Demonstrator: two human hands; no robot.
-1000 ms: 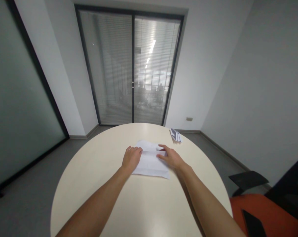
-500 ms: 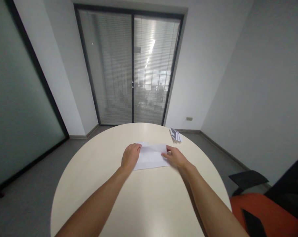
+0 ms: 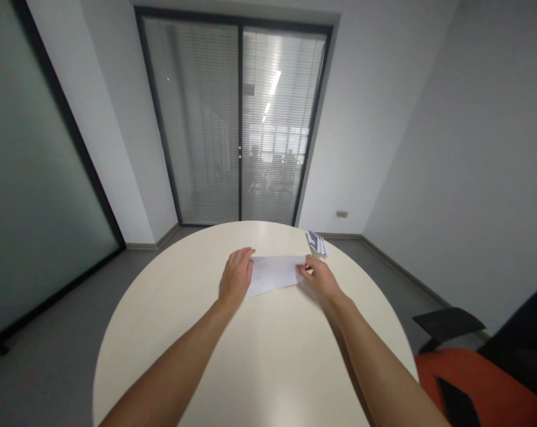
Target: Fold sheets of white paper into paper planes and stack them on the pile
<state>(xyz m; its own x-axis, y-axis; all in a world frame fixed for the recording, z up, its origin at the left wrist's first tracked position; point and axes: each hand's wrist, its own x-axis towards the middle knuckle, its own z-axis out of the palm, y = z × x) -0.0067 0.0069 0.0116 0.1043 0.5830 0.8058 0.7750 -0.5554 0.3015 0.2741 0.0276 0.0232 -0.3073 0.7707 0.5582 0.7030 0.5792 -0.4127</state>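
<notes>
A folded white sheet of paper (image 3: 275, 274) lies on the round cream table (image 3: 251, 356), in its far half. My left hand (image 3: 236, 277) rests palm down on the sheet's left end, fingers together. My right hand (image 3: 320, 277) presses its fingertips on the sheet's right end. The sheet forms a narrow strip between both hands.
A small stack of folded papers (image 3: 317, 242) lies at the table's far right edge. An orange chair with black armrests (image 3: 468, 379) stands at the lower right. Glass doors with blinds (image 3: 239, 124) close the room beyond the table.
The sheet's near part was folded away from me, so the paper went from a wide shape to a narrow strip. Both hands slid farther out along the table.
</notes>
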